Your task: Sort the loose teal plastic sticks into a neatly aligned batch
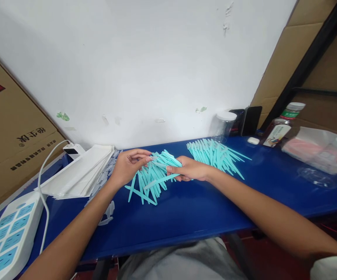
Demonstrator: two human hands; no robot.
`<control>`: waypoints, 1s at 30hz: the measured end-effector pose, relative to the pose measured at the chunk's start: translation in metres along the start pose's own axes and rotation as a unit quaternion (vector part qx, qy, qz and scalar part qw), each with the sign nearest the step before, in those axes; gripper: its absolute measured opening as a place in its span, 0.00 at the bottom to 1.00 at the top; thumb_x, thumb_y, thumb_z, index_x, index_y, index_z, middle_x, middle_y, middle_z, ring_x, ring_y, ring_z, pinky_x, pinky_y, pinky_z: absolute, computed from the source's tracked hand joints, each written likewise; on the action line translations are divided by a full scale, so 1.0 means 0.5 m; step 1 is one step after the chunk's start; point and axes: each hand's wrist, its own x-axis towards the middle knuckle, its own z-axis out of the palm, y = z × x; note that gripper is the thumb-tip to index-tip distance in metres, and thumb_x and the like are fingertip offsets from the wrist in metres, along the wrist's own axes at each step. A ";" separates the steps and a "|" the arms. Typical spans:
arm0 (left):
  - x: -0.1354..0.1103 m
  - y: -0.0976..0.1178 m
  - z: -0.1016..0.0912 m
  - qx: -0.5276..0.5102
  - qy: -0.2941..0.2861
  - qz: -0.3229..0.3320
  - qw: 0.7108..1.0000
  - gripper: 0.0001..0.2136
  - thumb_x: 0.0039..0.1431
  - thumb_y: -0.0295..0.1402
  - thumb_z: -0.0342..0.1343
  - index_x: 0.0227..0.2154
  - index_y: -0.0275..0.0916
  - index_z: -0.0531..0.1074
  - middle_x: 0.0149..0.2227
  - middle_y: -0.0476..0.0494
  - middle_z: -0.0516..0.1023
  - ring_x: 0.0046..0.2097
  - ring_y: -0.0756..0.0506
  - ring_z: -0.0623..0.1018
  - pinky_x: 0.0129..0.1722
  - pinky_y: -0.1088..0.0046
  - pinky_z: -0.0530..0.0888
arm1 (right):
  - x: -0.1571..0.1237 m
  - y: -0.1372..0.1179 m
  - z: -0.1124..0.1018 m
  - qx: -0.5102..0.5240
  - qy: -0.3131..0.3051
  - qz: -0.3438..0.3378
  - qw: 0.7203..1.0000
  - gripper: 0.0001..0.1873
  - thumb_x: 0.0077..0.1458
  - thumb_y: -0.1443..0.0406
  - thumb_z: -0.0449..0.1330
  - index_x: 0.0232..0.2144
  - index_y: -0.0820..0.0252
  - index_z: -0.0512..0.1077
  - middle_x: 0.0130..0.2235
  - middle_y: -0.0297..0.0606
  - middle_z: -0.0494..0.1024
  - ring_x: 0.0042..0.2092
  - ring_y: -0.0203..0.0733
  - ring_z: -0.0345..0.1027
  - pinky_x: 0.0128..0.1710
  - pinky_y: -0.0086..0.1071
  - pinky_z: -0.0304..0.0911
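My right hand point(188, 169) is wrapped round a bunch of thin turquoise plastic sticks point(168, 158) that look like eyebrow razors. My left hand point(132, 165) is closed, thumb and forefinger pinched at the tip of one held razor; whether they grip its cap cannot be made out. Beneath both hands lies a loose pile of the same razors point(153, 184), pointing various ways. Farther right, another pile of razors point(215, 155) with translucent caps lies more in line. Loose translucent caps point(108, 214) are scattered beside and behind my left forearm.
White paper sleeves point(81, 175) lie left, near a power strip point(9, 237) and a charger point(73, 151) with a white cable. At right stand a clear jar point(222, 128), a phone point(251, 121), a bottle point(282, 124) and a pink-filled bag point(314, 149). A wall borders the blue table point(192, 210).
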 end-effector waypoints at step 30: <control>0.000 -0.014 0.002 0.053 0.027 0.010 0.998 0.13 0.58 0.44 0.66 0.32 0.37 0.83 0.29 0.44 0.84 0.29 0.46 0.81 0.29 0.74 0.75 | -0.003 -0.003 0.000 -0.007 -0.021 0.006 1.000 0.29 0.54 0.43 0.67 0.37 0.65 0.76 0.23 0.32 0.71 0.20 0.28 0.54 0.17 0.25 0.48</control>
